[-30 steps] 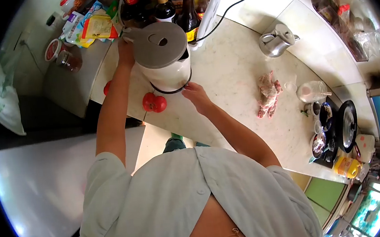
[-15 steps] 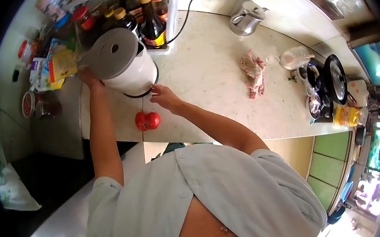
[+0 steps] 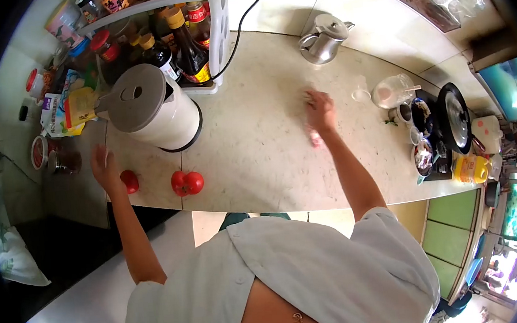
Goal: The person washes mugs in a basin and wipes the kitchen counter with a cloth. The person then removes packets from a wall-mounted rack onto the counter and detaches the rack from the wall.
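The white kettle with a grey lid stands on the counter in front of the sauce rack. Below its handle, my left hand is off it, fingers apart and holding nothing. Red tomatoes lie near the counter's front edge, and another tomato is beside my left wrist. Over on the right, my right hand is closed over the piece of raw meat, whose lower end shows beneath the hand. The rest of the meat is hidden or blurred.
Sauce bottles fill a white rack at the back left. A steel pot stands by the wall. On the right are a glass jar, bowls, a black pan and a yellow-labelled bottle. A black cord hangs behind.
My left hand has let go of the kettle's handle and moved down. My right hand has left the kettle's base and crossed to the meat, which has shifted left.
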{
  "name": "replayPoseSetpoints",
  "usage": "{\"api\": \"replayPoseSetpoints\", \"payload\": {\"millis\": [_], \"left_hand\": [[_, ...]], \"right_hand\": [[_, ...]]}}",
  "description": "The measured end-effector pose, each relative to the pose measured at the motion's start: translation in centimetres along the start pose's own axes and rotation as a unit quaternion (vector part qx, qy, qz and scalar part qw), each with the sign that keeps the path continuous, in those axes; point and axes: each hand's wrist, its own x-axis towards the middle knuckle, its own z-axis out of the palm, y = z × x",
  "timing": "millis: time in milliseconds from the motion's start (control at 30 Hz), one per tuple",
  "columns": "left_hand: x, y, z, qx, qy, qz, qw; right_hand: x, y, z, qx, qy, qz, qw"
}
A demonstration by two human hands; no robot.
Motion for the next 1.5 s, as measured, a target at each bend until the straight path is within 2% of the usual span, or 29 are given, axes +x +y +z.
{"api": "replayPoseSetpoints", "payload": {"millis": [67, 133, 200, 267, 333, 500, 567, 633, 700, 800, 833, 933, 1000, 1033, 1067, 1100, 1133, 1167, 1233, 1267, 1333, 1400, 1433, 1467, 1500], "left_hand": [[-3.0, 2.2, -0.4, 0.040, 0.014, 0.002, 0.999], [-5.6, 3.1, -1.0, 0.076, 0.030, 0.004, 0.997], [-7.2, 3.0, -1.9, 0.081, 0.022, -0.010, 0.996], [-8.8, 3.4, -2.4, 0.096, 0.028, -0.021, 0.995], [-10.2, 2.9, -3.7, 0.114, 0.027, -0.035, 0.992], [-11.9, 0.5, -6.6, 0.091, 0.082, -0.092, 0.988], [-12.2, -0.4, -7.5, 0.091, 0.086, -0.110, 0.986], [-11.8, -1.0, -7.7, 0.101, 0.095, -0.153, 0.978], [-11.6, -1.7, -7.6, 0.104, 0.078, -0.137, 0.982], [-11.2, -2.5, -7.7, 0.103, 0.038, -0.105, 0.988], [-11.0, -2.5, -7.7, 0.117, 0.038, -0.105, 0.987], [-10.6, -0.5, -6.8, 0.155, 0.021, -0.112, 0.981], [-10.4, 0.0, -7.1, 0.153, 0.031, -0.072, 0.985], [-10.3, 0.4, -7.1, 0.208, 0.010, -0.031, 0.978], [-10.4, 1.2, -6.8, 0.202, 0.007, -0.033, 0.979], [-10.5, 2.3, -6.4, 0.237, 0.008, 0.016, 0.971], [-10.7, 3.3, -5.9, 0.273, 0.009, 0.066, 0.960], [-11.0, 4.2, -5.5, 0.269, 0.007, 0.067, 0.961], [-11.8, 6.0, -4.4, 0.351, -0.012, 0.209, 0.912], [-12.3, 7.3, -2.7, 0.348, -0.014, 0.212, 0.913], [-12.7, 9.6, 1.9, 0.299, -0.119, 0.341, 0.883], [-13.1, 6.2, 6.8, 0.193, -0.185, 0.279, 0.922], [-13.3, 10.9, 11.7, 0.204, -0.248, 0.303, 0.897], [-13.1, 10.9, 15.6, 0.137, -0.310, 0.278, 0.899], [-12.5, 9.7, 19.8, 0.064, -0.320, 0.338, 0.882]], "right_hand": [[0.4, -4.3, 3.4, 0.036, 0.009, -0.144, 0.989], [-0.4, -8.6, 6.2, 0.052, -0.123, -0.192, 0.972], [-0.8, -9.5, 8.3, -0.111, -0.114, -0.323, 0.933], [2.7, -8.6, 10.4, -0.077, -0.139, -0.305, 0.939], [7.1, -8.0, 12.8, -0.117, -0.055, -0.278, 0.952], [15.3, -9.4, 16.7, -0.167, -0.016, -0.179, 0.969], [17.7, -9.4, 18.0, -0.162, 0.075, -0.174, 0.969], [20.3, -8.8, 18.2, -0.187, 0.068, -0.168, 0.965], [21.9, -8.9, 17.6, -0.231, 0.028, -0.150, 0.961], [22.3, -9.3, 18.3, -0.240, 0.063, -0.102, 0.963], [22.2, -8.9, 18.6, -0.236, 0.086, -0.115, 0.961], [21.2, -8.0, 17.3, -0.268, 0.041, -0.017, 0.963], [17.9, -5.9, 15.4, -0.283, 0.070, -0.036, 0.956], [15.8, -4.8, 14.0, -0.293, 0.101, -0.065, 0.949], [13.4, -3.9, 12.2, -0.284, 0.076, -0.054, 0.954], [10.6, -2.8, 10.2, -0.275, 0.050, -0.044, 0.959], [7.7, -1.8, 8.3, -0.281, 0.057, -0.032, 0.957], [4.9, -0.7, 6.2, -0.286, 0.065, -0.020, 0.956], [0.2, 1.3, 2.1, -0.297, 0.052, 0.013, 0.953], [-1.7, 2.1, 0.3, -0.309, 0.058, 0.024, 0.949], [-3.9, 4.0, -2.7, -0.323, 0.067, 0.038, 0.943], [-5.1, 5.7, -4.8, -0.210, 0.092, 0.070, 0.971], [-4.9, 3.8, -6.6, -0.118, 0.116, 0.093, 0.982], [-5.0, 2.8, -7.6, -0.119, 0.116, 0.093, 0.982], [-5.3, 2.1, -8.2, -0.092, 0.135, 0.041, 0.986]]}}
